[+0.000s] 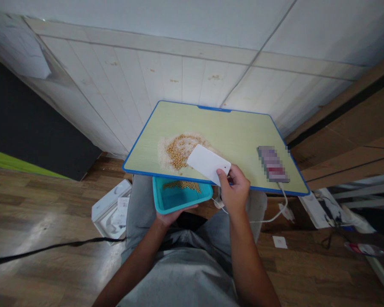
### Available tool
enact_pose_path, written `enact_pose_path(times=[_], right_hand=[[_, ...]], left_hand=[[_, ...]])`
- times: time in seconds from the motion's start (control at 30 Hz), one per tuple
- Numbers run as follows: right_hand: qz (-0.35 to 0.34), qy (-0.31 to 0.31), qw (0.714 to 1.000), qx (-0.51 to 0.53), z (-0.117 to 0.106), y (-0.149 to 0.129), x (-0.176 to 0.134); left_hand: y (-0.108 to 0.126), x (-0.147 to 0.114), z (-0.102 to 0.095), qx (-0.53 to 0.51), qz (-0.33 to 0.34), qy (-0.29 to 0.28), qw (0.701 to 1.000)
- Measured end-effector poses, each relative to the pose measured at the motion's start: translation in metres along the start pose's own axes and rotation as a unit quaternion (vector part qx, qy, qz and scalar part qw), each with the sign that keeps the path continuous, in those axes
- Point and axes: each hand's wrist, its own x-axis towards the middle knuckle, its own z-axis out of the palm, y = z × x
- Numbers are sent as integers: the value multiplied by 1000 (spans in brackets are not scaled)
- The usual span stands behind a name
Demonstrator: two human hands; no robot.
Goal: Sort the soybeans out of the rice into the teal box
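Note:
My right hand (233,187) grips a white plastic card (207,163) by its near corner, and the card's far edge rests beside a pile of rice and yellow beans (179,150) on a small blue-edged table (237,128). Below the table's front edge, my left hand (171,216) holds up a teal tray (179,197) from underneath. Several yellow beans (182,185) lie at the tray's far side, under the table rim.
A blurred phone (272,163) with a white cable (283,204) lies on the table's right side. On the wooden floor are a white box (110,209) at left, papers and clutter (333,209) at right, and a black cable (51,247).

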Motion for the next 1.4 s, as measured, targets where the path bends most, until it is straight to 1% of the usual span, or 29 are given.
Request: enact_pose_path(times=[0.13, 0.3, 0.4, 0.5, 0.7, 0.87, 1.03, 1.13, 1.33, 1.4], right_hand=[[1, -12, 1000, -11, 0, 0, 5], [6, 5, 1000, -5, -2, 3, 5], [9, 11, 1000, -6, -4, 4, 6], [10, -1, 1000, -9, -4, 4, 8], [8, 0, 1000, -4, -3, 3, 10], [7, -14, 1000, 4, -3, 4, 10], [9, -6, 1000, 7, -4, 3, 10], [8, -21, 1000, 3, -5, 1, 10], [3, -39, 999, 2, -11, -2, 7], [4, -50, 999, 5, -13, -1, 7]], left_hand=[[-2, -3, 8, 59, 21, 17, 998], [-3, -5, 12, 51, 21, 33, 998], [-3, -5, 11, 54, 16, 24, 998], [-2, -4, 9, 68, 11, 11, 998], [-4, -1, 7, 67, 19, 22, 997], [-3, -1, 7, 58, 7, 9, 998], [-1, -3, 4, 63, 7, 2, 998], [-1, -3, 4, 60, 5, -3, 998], [-1, -3, 7, 56, 18, 6, 998], [0, -4, 7, 61, 12, 4, 998]])
